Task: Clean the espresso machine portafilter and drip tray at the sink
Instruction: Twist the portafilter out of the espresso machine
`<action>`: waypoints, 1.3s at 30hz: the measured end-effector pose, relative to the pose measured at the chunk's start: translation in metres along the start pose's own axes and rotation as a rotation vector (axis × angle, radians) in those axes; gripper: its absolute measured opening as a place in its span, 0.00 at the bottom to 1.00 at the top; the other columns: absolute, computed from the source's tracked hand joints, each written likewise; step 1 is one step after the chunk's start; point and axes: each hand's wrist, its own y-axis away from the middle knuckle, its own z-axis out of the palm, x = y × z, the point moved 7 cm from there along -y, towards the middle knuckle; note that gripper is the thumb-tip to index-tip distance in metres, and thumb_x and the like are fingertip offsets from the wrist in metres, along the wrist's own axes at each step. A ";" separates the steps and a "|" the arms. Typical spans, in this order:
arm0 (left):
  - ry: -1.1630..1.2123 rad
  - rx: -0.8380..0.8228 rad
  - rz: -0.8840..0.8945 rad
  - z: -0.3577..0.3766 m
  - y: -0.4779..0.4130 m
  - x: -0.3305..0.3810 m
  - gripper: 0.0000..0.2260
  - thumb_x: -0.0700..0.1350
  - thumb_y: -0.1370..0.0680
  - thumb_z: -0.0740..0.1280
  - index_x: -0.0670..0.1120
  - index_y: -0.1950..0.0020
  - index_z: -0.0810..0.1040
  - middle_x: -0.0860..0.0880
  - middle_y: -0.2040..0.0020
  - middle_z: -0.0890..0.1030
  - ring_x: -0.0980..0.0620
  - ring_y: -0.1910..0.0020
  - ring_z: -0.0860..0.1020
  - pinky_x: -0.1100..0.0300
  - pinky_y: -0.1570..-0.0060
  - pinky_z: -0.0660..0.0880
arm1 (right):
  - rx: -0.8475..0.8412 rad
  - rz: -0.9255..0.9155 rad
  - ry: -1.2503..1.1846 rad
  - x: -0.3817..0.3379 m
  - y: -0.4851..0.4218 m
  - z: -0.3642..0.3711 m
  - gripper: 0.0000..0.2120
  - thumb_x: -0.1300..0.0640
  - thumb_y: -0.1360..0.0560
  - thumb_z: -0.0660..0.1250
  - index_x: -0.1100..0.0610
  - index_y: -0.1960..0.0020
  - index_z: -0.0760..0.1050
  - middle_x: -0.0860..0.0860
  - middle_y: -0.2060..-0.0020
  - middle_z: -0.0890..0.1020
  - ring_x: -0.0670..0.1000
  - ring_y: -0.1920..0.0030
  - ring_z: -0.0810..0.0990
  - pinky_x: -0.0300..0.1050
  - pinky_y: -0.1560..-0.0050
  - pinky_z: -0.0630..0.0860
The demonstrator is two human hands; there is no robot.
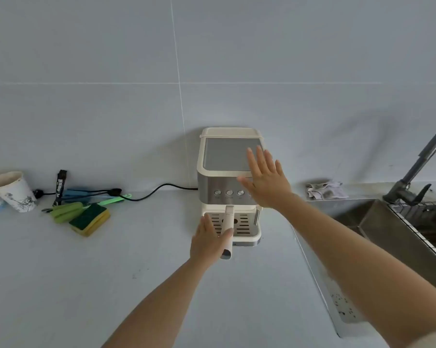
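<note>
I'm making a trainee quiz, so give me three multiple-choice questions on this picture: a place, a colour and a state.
1. Where is the sponge? A) on the counter, left of the espresso machine B) on top of it C) right of it
2. What colour is the portafilter handle? A) black B) cream C) red
3. The portafilter is: A) lying on the counter B) held in the air C) still in the machine
Answers: A, it lies left of the machine; B, the handle is cream; C, the handle juts from the machine's front, left hand on it.
</note>
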 end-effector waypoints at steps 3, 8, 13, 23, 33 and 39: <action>0.177 -0.168 -0.130 0.018 -0.003 0.002 0.30 0.51 0.25 0.63 0.47 0.27 0.55 0.48 0.39 0.70 0.46 0.43 0.72 0.59 0.54 0.71 | -0.034 -0.023 0.067 0.006 -0.014 0.003 0.29 0.42 0.20 0.41 0.49 0.25 0.32 0.52 0.24 0.37 0.55 0.25 0.35 0.53 0.26 0.37; 0.318 -0.203 -0.226 0.030 -0.012 0.013 0.17 0.41 0.27 0.66 0.47 0.40 0.65 0.49 0.53 0.73 0.48 0.55 0.74 0.60 0.62 0.72 | -0.079 -0.062 0.094 0.014 -0.028 0.013 0.27 0.47 0.18 0.44 0.49 0.24 0.37 0.51 0.24 0.40 0.56 0.24 0.38 0.54 0.26 0.39; 0.369 -0.179 -0.287 0.035 -0.020 0.009 0.14 0.33 0.27 0.62 0.45 0.46 0.64 0.47 0.64 0.71 0.51 0.73 0.72 0.58 0.63 0.73 | 0.045 -0.109 0.027 0.012 -0.038 0.013 0.25 0.45 0.19 0.42 0.54 0.25 0.52 0.50 0.27 0.60 0.56 0.27 0.55 0.52 0.27 0.48; 0.313 -0.204 -0.268 0.036 -0.021 0.009 0.14 0.31 0.28 0.58 0.46 0.46 0.65 0.48 0.61 0.70 0.50 0.73 0.71 0.65 0.77 0.68 | 0.413 -0.190 -0.021 0.011 -0.030 0.004 0.26 0.49 0.22 0.43 0.58 0.36 0.73 0.53 0.46 0.80 0.60 0.46 0.77 0.56 0.42 0.71; 0.312 -0.214 -0.254 0.036 -0.025 0.006 0.21 0.30 0.29 0.58 0.46 0.40 0.66 0.46 0.59 0.69 0.50 0.75 0.70 0.63 0.73 0.69 | 0.557 -0.234 -0.071 0.016 -0.030 0.003 0.20 0.51 0.21 0.49 0.55 0.45 0.79 0.51 0.51 0.83 0.58 0.52 0.80 0.51 0.50 0.76; 0.279 -0.216 -0.231 0.036 -0.027 0.005 0.23 0.30 0.31 0.59 0.46 0.39 0.67 0.44 0.56 0.70 0.49 0.75 0.71 0.61 0.71 0.70 | 0.660 -0.269 -0.080 0.016 -0.029 0.003 0.18 0.53 0.22 0.53 0.54 0.48 0.81 0.51 0.53 0.84 0.57 0.54 0.81 0.50 0.51 0.76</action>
